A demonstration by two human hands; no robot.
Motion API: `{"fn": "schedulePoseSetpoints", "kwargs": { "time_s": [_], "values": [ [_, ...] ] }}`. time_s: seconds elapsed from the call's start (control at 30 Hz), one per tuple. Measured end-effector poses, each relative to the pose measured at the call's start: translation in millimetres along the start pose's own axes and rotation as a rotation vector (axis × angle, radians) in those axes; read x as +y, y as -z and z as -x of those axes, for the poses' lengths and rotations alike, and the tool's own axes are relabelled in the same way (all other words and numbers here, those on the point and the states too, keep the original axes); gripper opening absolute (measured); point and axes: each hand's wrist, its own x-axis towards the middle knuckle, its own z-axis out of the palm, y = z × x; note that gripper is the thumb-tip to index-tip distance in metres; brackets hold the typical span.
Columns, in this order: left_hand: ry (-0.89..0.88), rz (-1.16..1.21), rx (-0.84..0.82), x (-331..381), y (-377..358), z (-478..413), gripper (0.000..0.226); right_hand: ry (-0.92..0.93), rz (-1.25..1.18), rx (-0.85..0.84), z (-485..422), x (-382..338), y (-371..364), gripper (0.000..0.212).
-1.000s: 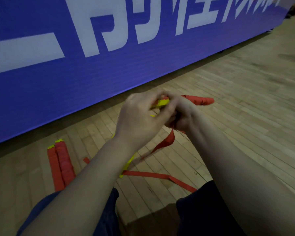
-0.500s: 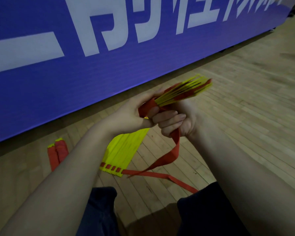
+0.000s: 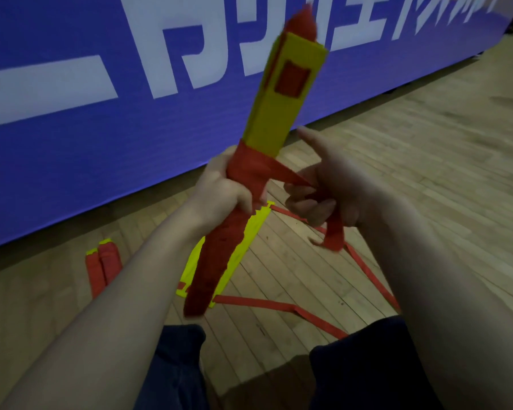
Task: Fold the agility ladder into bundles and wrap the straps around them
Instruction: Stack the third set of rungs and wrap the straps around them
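Item: ladder bundle (image 3: 282, 99), stacked yellow rungs, held off the floor (image 3: 412, 179) and now near-upright, where half a second earlier it pointed sideways and fanned; left hand (image 3: 222, 190) is clenched round its middle. Red strap (image 3: 279, 172) now circles the bundle at the grip, apparently one turn (blur hinders counting), and is pinched taut in the right hand (image 3: 332, 190). Judgement: wrapping begun, further turns outstanding; finished bundles (image 3: 102, 266) lie at the floor's far-left edge.
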Motion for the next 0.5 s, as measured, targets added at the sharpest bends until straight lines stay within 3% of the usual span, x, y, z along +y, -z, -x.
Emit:
{"fn": "schedulePoseSetpoints", "kwargs": {
  "time_s": [0.07,0.17,0.23,0.27,0.4,0.5],
  "values": [
    [0.039,0.13,-0.033,-2,4,3,0.033,0.052,0.044,0.037,7,-3,5,0.067],
    [0.151,0.221,-0.066,-2,-1,2,0.09,0.163,0.167,-0.068,13,-5,11,0.054],
    [0.188,0.154,-0.032,2,-7,1,0.111,0.263,0.279,-0.072,13,-2,17,0.061],
    [0.172,0.114,-0.029,3,-8,0,0.11,0.318,0.308,-0.061,12,0,20,0.061],
    [0.121,0.109,0.038,5,-9,-1,0.097,0.533,0.401,0.117,5,8,19,0.019],
    [0.141,0.148,0.05,3,-9,-2,0.087,0.622,0.527,0.262,1,6,14,0.022]
  ]
}}
